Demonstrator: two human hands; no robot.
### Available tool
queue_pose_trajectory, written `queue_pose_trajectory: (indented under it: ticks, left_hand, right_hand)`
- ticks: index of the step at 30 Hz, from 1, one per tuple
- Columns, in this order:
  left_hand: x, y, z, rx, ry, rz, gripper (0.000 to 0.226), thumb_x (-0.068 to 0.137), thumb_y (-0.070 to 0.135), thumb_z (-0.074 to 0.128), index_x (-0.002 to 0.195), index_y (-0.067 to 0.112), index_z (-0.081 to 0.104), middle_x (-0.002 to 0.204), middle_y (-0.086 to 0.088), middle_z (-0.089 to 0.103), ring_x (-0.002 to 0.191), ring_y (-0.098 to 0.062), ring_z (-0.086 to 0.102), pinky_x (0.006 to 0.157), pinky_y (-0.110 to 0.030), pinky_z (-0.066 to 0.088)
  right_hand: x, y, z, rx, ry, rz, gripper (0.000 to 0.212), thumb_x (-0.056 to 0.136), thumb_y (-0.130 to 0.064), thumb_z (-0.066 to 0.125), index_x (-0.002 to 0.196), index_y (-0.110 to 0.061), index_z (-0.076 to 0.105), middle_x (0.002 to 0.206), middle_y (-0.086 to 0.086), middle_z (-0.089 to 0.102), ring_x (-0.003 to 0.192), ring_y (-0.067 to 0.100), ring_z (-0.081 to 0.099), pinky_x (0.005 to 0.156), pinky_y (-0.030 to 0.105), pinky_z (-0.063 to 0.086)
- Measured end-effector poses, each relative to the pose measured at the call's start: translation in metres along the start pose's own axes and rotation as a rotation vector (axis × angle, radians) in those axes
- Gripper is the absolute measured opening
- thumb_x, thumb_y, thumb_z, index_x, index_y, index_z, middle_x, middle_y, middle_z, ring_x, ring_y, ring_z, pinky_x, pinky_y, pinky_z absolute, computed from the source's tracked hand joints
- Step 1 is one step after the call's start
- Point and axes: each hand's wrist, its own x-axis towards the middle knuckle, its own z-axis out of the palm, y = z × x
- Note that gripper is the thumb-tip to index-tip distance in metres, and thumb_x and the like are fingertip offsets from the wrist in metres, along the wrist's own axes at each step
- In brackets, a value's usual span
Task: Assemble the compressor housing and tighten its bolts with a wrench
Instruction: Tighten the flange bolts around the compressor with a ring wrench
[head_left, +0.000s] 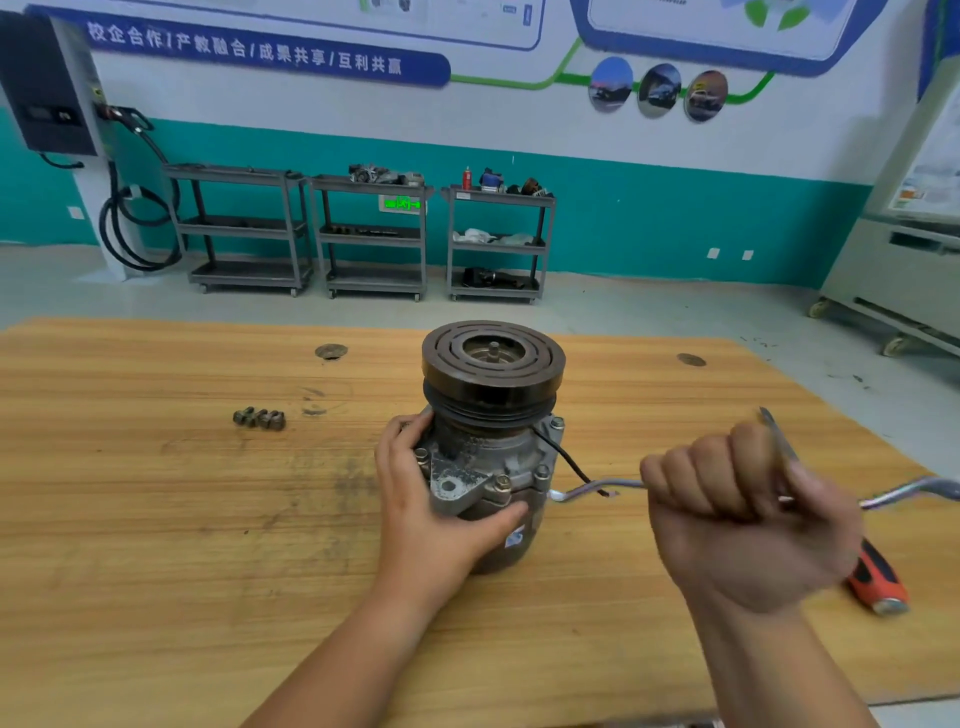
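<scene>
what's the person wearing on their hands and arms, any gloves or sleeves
Nothing is worn. The left hand and right hand have no gloves, and no rings, watch or wristbands show. The left forearm and right forearm are uncovered down to the bottom edge of the picture, with no sleeve in view. The right hand is slightly blurred.

Grey compressor (488, 467) stands upright, pulley (493, 364) uppermost, wrench (597, 488) tip beside its flange (519, 470).
</scene>
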Motion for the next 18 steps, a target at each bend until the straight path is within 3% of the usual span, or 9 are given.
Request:
queue_pose_trajectory:
  ticks: [3, 6, 8, 12, 18]
  left_hand:
    - [0.005, 0.006, 0.004, 0.015, 0.01, 0.017, 0.101, 0.051, 0.016, 0.094, 0.125, 0.037, 0.029, 0.136, 0.013, 0.022, 0.127, 0.02, 0.017, 0.103, -0.001, 0.017]
    - [0.007, 0.009, -0.001, -0.02, -0.012, -0.003, 0.093, 0.047, 0.038, 0.085, 0.123, 0.037, 0.031, 0.136, 0.013, 0.024, 0.126, 0.02, 0.019, 0.104, -0.002, 0.018]
    - [0.009, 0.01, -0.005, -0.061, -0.039, -0.032, 0.087, 0.045, 0.05, 0.075, 0.121, 0.039, 0.032, 0.136, 0.019, 0.022, 0.126, 0.021, 0.02, 0.102, 0.0, 0.019]
    - [0.011, 0.009, -0.009, -0.084, -0.08, -0.049, 0.086, 0.045, 0.053, 0.072, 0.12, 0.041, 0.033, 0.137, 0.023, 0.022, 0.125, 0.022, 0.02, 0.099, 0.002, 0.02]
    - [0.011, 0.007, -0.008, -0.072, -0.068, -0.025, 0.086, 0.046, 0.053, 0.073, 0.122, 0.04, 0.033, 0.137, 0.024, 0.021, 0.125, 0.023, 0.02, 0.098, 0.003, 0.019]
  right_hand:
    - [0.026, 0.0, -0.021, 0.134, 0.312, 0.09, 0.033, 0.065, -0.036, 0.053, 0.043, -0.024, 0.033, 0.043, -0.01, 0.013, 0.038, 0.01, 0.01, 0.039, 0.021, 0.018]
    - [0.045, 0.007, -0.029, 0.1, 0.391, 0.125, 0.036, 0.068, -0.042, 0.038, 0.038, -0.022, 0.034, 0.042, -0.008, 0.01, 0.038, 0.009, 0.007, 0.036, 0.02, 0.017]
    - [0.054, 0.011, -0.029, 0.074, 0.297, 0.141, 0.037, 0.066, -0.042, 0.046, 0.039, -0.023, 0.031, 0.042, -0.009, 0.011, 0.038, 0.009, 0.007, 0.037, 0.02, 0.016]
    - [0.06, 0.02, -0.023, -0.003, 0.008, 0.204, 0.054, 0.057, -0.043, 0.074, 0.046, -0.022, 0.025, 0.042, -0.009, 0.014, 0.037, 0.01, 0.01, 0.041, 0.017, 0.014]
    - [0.048, 0.017, -0.013, -0.116, -0.276, 0.249, 0.049, 0.073, -0.04, 0.068, 0.049, -0.02, 0.03, 0.043, -0.006, 0.019, 0.039, 0.012, 0.015, 0.045, 0.021, 0.016]
